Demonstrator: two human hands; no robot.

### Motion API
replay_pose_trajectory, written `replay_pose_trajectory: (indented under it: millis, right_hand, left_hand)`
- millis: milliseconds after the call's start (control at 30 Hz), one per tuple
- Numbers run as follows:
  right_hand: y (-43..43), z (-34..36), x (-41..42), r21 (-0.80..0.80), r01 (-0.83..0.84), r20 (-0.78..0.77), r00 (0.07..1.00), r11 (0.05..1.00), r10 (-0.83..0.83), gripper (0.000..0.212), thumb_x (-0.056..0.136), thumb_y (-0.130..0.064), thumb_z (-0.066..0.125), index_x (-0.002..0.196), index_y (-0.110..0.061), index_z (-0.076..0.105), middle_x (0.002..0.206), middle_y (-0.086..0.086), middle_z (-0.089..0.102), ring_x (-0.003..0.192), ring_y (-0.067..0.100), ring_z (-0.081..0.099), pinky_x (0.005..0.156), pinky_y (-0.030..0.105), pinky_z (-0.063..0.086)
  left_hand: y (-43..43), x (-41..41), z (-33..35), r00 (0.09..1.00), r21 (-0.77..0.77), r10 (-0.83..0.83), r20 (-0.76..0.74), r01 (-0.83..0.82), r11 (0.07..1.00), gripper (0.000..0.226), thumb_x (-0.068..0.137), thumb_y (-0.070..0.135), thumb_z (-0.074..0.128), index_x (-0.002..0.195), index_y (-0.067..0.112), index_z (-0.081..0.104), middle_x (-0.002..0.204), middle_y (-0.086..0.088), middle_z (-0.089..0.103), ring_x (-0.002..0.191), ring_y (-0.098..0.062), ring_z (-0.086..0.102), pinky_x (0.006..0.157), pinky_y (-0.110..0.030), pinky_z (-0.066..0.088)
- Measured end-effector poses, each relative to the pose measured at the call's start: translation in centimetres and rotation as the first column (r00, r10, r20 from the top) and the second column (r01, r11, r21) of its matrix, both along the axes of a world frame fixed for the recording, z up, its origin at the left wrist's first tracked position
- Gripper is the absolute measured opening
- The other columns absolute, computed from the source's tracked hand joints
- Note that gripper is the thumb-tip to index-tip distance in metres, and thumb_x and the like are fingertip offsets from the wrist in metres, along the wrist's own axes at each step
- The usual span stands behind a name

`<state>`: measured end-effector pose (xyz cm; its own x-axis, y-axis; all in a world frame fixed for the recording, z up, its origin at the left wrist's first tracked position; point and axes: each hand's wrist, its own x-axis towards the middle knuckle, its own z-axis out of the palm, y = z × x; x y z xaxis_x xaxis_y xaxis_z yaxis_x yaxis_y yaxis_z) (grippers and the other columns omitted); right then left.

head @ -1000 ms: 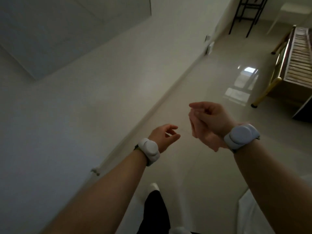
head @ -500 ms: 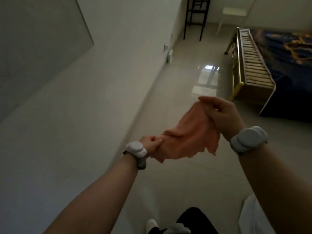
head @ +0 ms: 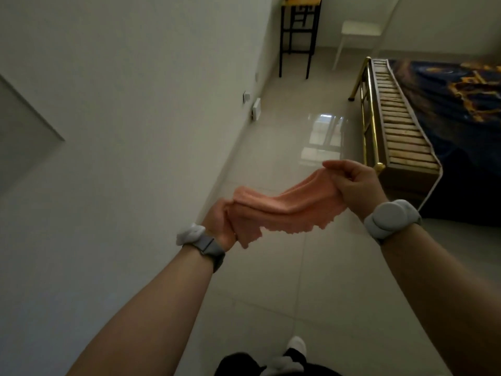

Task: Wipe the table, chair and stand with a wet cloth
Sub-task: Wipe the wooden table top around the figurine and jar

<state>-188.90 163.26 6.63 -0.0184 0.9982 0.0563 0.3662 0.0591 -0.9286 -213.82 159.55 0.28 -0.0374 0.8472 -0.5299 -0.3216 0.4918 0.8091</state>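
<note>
Peach cloth (head: pixel 287 210) spans left hand (head: pixel 217 225) and right hand (head: pixel 357 185), each grip pinching an end (left fingertips hidden).

One cloth (head: pixel 284 210), two hands (head: pixel 220 225) (head: pixel 357 187), one chair (head: pixel 359 29)

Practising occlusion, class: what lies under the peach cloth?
Bare floor tiles show below the cloth, held aloft by the left hand and right hand. Its folds hide the left hand's fingertips.

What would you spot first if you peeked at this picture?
A peach cloth, held stretched in the air between the left hand and right hand, mid-picture. To the right stands a bed with a shiny gold frame; far back are a black-legged table and a white chair.
</note>
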Motion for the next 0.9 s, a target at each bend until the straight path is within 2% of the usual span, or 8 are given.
replay_pose_trajectory:
  millis: [100, 200, 300, 400, 567, 700, 800, 900]
  right_hand:
    - [4.8, 0.2, 0.4, 0.018, 0.003, 0.005, 1.0, 1.0, -0.003, 0.026, 0.094, -0.01, 0.05, 0.114, -0.019, 0.064, 0.095, -0.021, 0.054, 0.087, 0.0, 0.052, 0.076, 0.019, 0.046]
    - [10.2, -0.3, 1.1, 0.028, 0.057, -0.001, 0.998, 0.998, -0.057, 0.026, 0.095, -0.009, 0.048, 0.114, -0.017, 0.064, 0.095, -0.021, 0.054, 0.088, 0.001, 0.051, 0.074, 0.017, 0.043]
    - [14.8, -0.8, 1.5, 0.036, 0.091, 0.021, 0.996, 0.995, -0.092, 0.025, 0.095, -0.008, 0.047, 0.111, -0.015, 0.065, 0.092, -0.015, 0.056, 0.082, 0.003, 0.051, 0.067, 0.016, 0.042]
    - [21.2, -1.4, 1.1, 0.066, 0.14, 0.122, 0.982, 0.988, -0.147, 0.024, 0.095, -0.009, 0.048, 0.109, -0.018, 0.065, 0.094, -0.008, 0.057, 0.082, 0.003, 0.051, 0.066, 0.014, 0.04]
    - [31.2, -0.9, 0.5, 0.059, 0.194, 0.254, 0.946, 0.979, -0.203, 0.022, 0.095, -0.012, 0.048, 0.107, -0.021, 0.064, 0.096, -0.002, 0.058, 0.083, 0.011, 0.054, 0.072, 0.024, 0.046]
    - [37.2, 0.0, 0.8, -0.054, 0.1, 0.275, 0.958, 0.994, -0.081, 0.013, 0.094, -0.021, 0.052, 0.106, -0.024, 0.058, 0.092, -0.009, 0.055, 0.085, 0.005, 0.052, 0.075, 0.024, 0.045]
    - [41.0, -0.3, 1.5, -0.178, -0.004, 0.472, 0.877, 0.984, 0.09, 0.024, 0.084, -0.03, 0.067, 0.105, -0.027, 0.056, 0.098, -0.009, 0.05, 0.089, 0.008, 0.052, 0.07, 0.018, 0.042]
    - [45.6, -0.9, 2.5, -0.17, 0.038, 0.621, 0.78, 0.985, 0.077, 0.019, 0.083, -0.028, 0.068, 0.1, -0.021, 0.065, 0.102, -0.004, 0.048, 0.095, 0.014, 0.051, 0.078, 0.025, 0.043]
  left_hand:
    - [4.5, 0.3, -0.2, 0.993, 0.079, -0.096, -0.067, 0.101, 0.992, 0.068, 0.096, 0.045, 0.026, 0.113, -0.011, 0.059, 0.1, -0.035, 0.062, 0.088, -0.045, 0.06, 0.076, -0.047, 0.05]
    - [9.9, -1.1, -1.4, 0.971, 0.095, 0.072, -0.227, -0.052, 0.994, 0.053, 0.078, 0.044, 0.054, 0.111, 0.003, 0.065, 0.117, -0.019, 0.064, 0.11, -0.036, 0.058, 0.097, -0.047, 0.047]
    - [14.8, -1.8, -0.1, 0.884, 0.039, 0.163, -0.438, -0.163, 0.986, 0.014, 0.091, 0.023, 0.053, 0.091, 0.011, 0.061, 0.105, -0.003, 0.056, 0.09, -0.018, 0.05, 0.064, -0.002, 0.041]
    - [21.7, -2.9, -0.5, 0.832, 0.132, 0.242, -0.498, -0.203, 0.97, 0.016, 0.09, 0.021, 0.057, 0.075, 0.016, 0.052, 0.076, 0.0, 0.051, 0.065, -0.013, 0.046, 0.052, -0.016, 0.037]
    - [33.1, -4.7, 0.6, 0.762, 0.279, 0.132, -0.634, 0.066, 0.958, 0.015, 0.085, 0.019, 0.064, 0.099, 0.018, 0.059, 0.086, 0.001, 0.059, 0.079, -0.015, 0.055, 0.071, -0.024, 0.044]
    - [41.6, -5.7, 2.3, 0.596, 0.297, 0.077, -0.799, 0.281, 0.913, 0.031, 0.088, 0.038, 0.059, 0.063, 0.019, 0.06, 0.071, -0.005, 0.055, 0.066, -0.023, 0.055, 0.065, -0.028, 0.043]
    - [47.1, -5.5, 3.1, 0.474, 0.293, 0.124, -0.872, 0.302, 0.907, 0.031, 0.084, 0.036, 0.065, 0.078, 0.006, 0.071, 0.109, -0.016, 0.056, 0.102, -0.029, 0.055, 0.092, -0.029, 0.043]
    - [52.7, -5.4, 2.9, 0.356, 0.298, 0.149, -0.923, 0.413, 0.861, 0.03, 0.08, 0.036, 0.069, 0.074, 0.008, 0.071, 0.119, -0.013, 0.055, 0.117, -0.029, 0.047, 0.102, -0.04, 0.039]
